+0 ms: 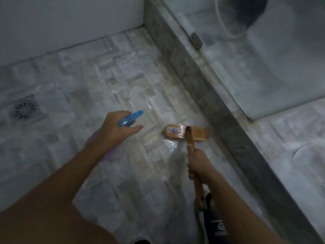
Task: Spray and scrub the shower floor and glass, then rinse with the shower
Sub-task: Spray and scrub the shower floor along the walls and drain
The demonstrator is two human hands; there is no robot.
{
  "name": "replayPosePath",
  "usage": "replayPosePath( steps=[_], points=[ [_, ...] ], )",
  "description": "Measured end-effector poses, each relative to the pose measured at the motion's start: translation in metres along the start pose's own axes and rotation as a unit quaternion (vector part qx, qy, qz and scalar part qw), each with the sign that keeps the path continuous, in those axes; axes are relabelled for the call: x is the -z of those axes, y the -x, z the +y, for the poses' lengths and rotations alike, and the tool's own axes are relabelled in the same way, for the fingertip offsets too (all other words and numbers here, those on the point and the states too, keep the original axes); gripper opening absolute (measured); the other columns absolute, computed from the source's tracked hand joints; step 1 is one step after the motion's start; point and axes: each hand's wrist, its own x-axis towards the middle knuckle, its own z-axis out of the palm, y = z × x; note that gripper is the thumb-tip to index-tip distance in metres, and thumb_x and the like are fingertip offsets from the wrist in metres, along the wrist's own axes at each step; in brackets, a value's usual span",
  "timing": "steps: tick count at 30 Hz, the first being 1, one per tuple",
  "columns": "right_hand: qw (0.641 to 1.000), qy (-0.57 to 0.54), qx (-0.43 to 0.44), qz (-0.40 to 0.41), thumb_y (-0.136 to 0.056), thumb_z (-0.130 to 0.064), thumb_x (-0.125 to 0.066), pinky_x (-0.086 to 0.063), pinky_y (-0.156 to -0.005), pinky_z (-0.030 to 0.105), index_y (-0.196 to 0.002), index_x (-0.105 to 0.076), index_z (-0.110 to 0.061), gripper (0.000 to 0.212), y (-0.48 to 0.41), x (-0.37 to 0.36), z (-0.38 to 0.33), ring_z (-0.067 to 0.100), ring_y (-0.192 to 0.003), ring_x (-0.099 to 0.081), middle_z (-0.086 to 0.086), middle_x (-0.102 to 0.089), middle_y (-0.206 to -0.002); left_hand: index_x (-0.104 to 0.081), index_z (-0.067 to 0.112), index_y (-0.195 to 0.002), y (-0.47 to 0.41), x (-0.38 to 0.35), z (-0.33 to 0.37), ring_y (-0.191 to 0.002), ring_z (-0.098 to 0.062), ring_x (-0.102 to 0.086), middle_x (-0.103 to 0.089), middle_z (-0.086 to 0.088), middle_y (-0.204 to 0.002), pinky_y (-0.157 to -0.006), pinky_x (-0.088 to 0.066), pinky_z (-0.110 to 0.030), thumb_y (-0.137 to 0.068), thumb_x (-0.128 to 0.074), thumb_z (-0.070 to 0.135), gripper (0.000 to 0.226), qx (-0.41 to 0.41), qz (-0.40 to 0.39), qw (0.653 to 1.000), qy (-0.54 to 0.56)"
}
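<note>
Left hand [116, 131] wrapped round the neck of a spray bottle with a translucent blue plastic trigger head and a purple body [129, 118], one digit stretched forward beneath the nozzle. Nozzle aimed down and ahead at the pale mosaic-tiled shower floor [84, 80], probably to wet the patch just ahead of the brush.

Right hand [197, 164] clenched firmly round the long wooden handle of a floor scrubbing brush with an oblong wooden head [188, 132], thumb laid along the shaft, likely for downward pressure. Brush head flat on the tiles close to the floor's right edge, just beside the grey stone kerb [202, 92] under the clear glass shower panel [255, 71]. Handle slanted back toward the body, suited to push-and-pull strokes.

Glossy wet sheen around the head, so seemingly mid floor scrub, with the spray held ready in the other hand to save swapping tools. Round-slotted grey drain grate [24, 110] well apart, near the floor's left edge. Glass apparently not yet reached; rinse not yet begun.
</note>
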Motion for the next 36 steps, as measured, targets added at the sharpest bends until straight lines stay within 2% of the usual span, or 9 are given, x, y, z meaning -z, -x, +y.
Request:
replayPosePath(
  steps=[4, 11, 14, 17, 21, 26, 29, 33, 36],
  points=[
    [0.999, 0.031, 0.022, -0.002, -0.106, -0.051, -0.031, -0.042, -0.04, 0.026, -0.095, -0.054, -0.008, 0.05, -0.02, 0.005, -0.03, 0.016, -0.04, -0.045, 0.007, -0.049, -0.064, -0.062, 0.013, -0.061, -0.012, -0.02, 0.004, -0.058, -0.021, -0.063, -0.063, -0.003, -0.059, -0.062, -0.051, -0.031, -0.074, -0.087, 0.035, 0.036, 0.002, -0.017, 0.997, -0.081],
    [0.992, 0.122, 0.014, -0.039, -0.105, -0.055, -0.028, -0.045, -0.042, 0.027, -0.113, -0.052, -0.011, 0.051, -0.01, -0.02, -0.021, 0.018, -0.056, -0.052, 0.009, -0.055, -0.081, -0.064, 0.013, -0.065, -0.023, -0.02, 0.007, -0.054, -0.006, -0.055, -0.058, 0.007, -0.059, -0.06, -0.046, -0.023, -0.069, -0.091, 0.031, 0.033, 0.01, -0.021, 0.997, -0.071],
    [0.993, 0.105, 0.025, -0.039, -0.105, -0.054, -0.029, -0.043, -0.04, 0.026, -0.116, -0.052, -0.005, 0.056, -0.022, -0.019, -0.04, 0.017, -0.049, -0.047, 0.008, -0.05, -0.072, -0.064, 0.014, -0.063, -0.028, -0.02, 0.007, -0.053, -0.009, -0.056, -0.06, 0.002, -0.058, -0.059, -0.049, -0.027, -0.073, -0.088, 0.036, 0.034, 0.056, -0.004, 0.997, -0.049],
    [0.993, 0.107, 0.029, -0.05, -0.106, -0.053, -0.029, -0.042, -0.04, 0.026, -0.115, -0.053, -0.003, 0.056, -0.026, -0.015, -0.051, 0.015, -0.043, -0.044, 0.007, -0.048, -0.067, -0.067, 0.01, -0.068, -0.032, -0.02, 0.011, -0.058, -0.014, -0.06, -0.064, -0.002, -0.062, -0.065, -0.054, -0.034, -0.075, -0.087, 0.036, 0.034, 0.048, 0.022, 0.998, -0.046],
    [0.983, 0.153, -0.001, -0.096, -0.105, -0.055, -0.031, -0.043, -0.042, 0.025, -0.115, -0.054, -0.012, 0.05, -0.011, -0.008, -0.038, 0.013, -0.049, -0.045, 0.005, -0.051, -0.074, -0.07, 0.008, -0.074, -0.039, -0.016, 0.013, -0.063, -0.014, -0.062, -0.065, -0.001, -0.066, -0.071, -0.057, -0.035, -0.072, -0.089, 0.035, 0.033, 0.053, 0.023, 0.998, -0.024],
    [0.967, 0.215, 0.028, -0.132, -0.105, -0.052, -0.033, -0.045, -0.043, 0.027, -0.109, -0.052, -0.012, 0.045, -0.016, -0.027, -0.063, 0.018, -0.05, -0.048, 0.007, -0.052, -0.074, -0.065, 0.007, -0.068, -0.039, 0.002, 0.002, -0.057, -0.012, -0.056, -0.062, -0.003, -0.062, -0.063, -0.051, -0.031, -0.077, -0.086, 0.036, 0.036, 0.084, 0.112, 0.99, 0.001],
    [0.955, 0.245, 0.101, -0.133, -0.107, -0.048, -0.032, -0.048, -0.046, 0.032, -0.097, -0.052, -0.009, 0.044, -0.041, -0.062, -0.114, 0.025, -0.051, -0.052, 0.012, -0.054, -0.075, -0.061, 0.009, -0.068, -0.039, 0.026, -0.017, -0.058, -0.012, -0.054, -0.059, -0.003, -0.063, -0.062, -0.051, -0.037, -0.079, -0.083, 0.033, 0.034, 0.055, 0.185, 0.981, -0.003],
    [0.95, 0.24, 0.159, -0.124, -0.107, -0.047, -0.032, -0.048, -0.047, 0.031, -0.089, -0.052, -0.01, 0.046, -0.069, -0.119, -0.183, 0.026, -0.055, -0.054, 0.012, -0.057, -0.076, -0.061, 0.008, -0.07, -0.032, 0.06, -0.04, -0.056, -0.007, -0.051, -0.058, -0.004, -0.065, -0.06, -0.047, -0.032, -0.081, -0.081, 0.026, 0.029, 0.023, 0.251, 0.967, -0.027],
    [0.942, 0.256, 0.175, -0.131, -0.108, -0.047, -0.03, -0.051, -0.052, 0.036, -0.097, -0.054, -0.006, 0.049, -0.074, -0.132, -0.192, 0.028, -0.055, -0.056, 0.016, -0.058, -0.077, -0.061, 0.011, -0.069, -0.028, 0.073, -0.056, -0.057, -0.006, -0.051, -0.058, -0.004, -0.066, -0.06, -0.046, -0.03, -0.081, -0.081, 0.023, 0.026, 0.017, 0.269, 0.963, -0.029]
  ],
)
